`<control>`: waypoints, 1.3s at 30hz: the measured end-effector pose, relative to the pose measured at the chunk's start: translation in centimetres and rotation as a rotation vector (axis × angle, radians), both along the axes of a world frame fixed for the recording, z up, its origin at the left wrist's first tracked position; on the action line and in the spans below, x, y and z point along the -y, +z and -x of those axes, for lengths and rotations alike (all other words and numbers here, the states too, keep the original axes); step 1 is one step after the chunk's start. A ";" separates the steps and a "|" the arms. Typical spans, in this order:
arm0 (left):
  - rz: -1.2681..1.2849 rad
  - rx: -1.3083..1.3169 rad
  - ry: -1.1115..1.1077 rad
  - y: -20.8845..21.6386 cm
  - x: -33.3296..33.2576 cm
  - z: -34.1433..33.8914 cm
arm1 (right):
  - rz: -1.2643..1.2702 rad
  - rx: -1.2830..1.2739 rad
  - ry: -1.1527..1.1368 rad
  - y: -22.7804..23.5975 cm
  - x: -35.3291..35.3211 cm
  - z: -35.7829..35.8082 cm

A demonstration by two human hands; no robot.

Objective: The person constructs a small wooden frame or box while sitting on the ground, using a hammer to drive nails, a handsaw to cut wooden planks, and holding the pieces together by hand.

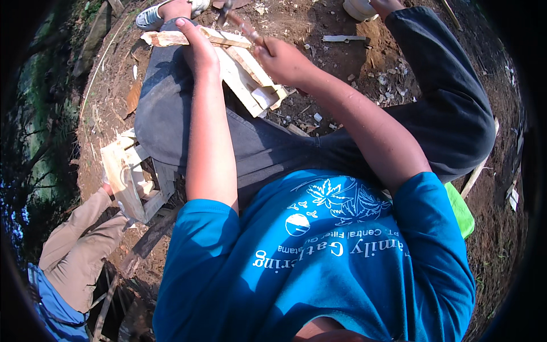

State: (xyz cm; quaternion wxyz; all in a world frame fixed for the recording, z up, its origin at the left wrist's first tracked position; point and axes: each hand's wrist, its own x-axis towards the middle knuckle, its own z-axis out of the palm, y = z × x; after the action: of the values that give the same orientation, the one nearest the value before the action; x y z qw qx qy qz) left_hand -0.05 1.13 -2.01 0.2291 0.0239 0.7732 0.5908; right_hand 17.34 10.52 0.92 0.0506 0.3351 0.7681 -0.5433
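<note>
- Nearest the camera is the person's teal T-shirt (319, 285), printed with white leaves and lettering, in bright sun with folded shadows.
- Beyond it, the pale wooden frame (236, 80) slants over the left thigh of the dark trousers (245, 148), with a rough wooden strip (162, 39) lying across its far end.
- The ground (319, 74) is brown bare earth, strewn with pale chips, offcuts and a long white sliver (343, 39).
- A sneaker (149, 18) shows at the left foot; near the top edge sits a pale rounded object (360, 8), too cut off to name.
- Left of the knee stands a second wooden frame (122, 176), beside another person in tan and blue clothing (74, 273).
- A bright green cloth (460, 211) shows near the right hip, and shaded greenery (40, 114) lines the left rim.
- The left arm reaches straight forward; the left hand (199, 51) closes round the strip, thumb raised, its other fingers mostly hidden.
- The right arm angles inward across the lap; the right hand (279, 60) is wrapped tightly around the handle of a hammer (248, 29), whose blurred head is at the top edge.
</note>
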 end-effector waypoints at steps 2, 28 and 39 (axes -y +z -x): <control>-0.034 0.082 0.050 0.2 1.4 0.6 | 0.254 0.162 0.096 0.6 -1.1 -0.7; 0.031 -0.013 0.030 -0.4 2.3 1.3 | 0.220 -0.081 -0.265 3.4 -3.3 1.1; 0.058 0.044 -0.011 0.7 2.6 0.7 | 0.259 0.043 -0.101 3.1 -2.6 -0.3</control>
State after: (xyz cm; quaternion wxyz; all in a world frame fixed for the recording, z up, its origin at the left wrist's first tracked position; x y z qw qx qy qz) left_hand -0.77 -1.50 -1.32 0.2499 0.0083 0.7847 0.5673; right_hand 17.62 13.10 4.05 0.0821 0.3756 0.6724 -0.6325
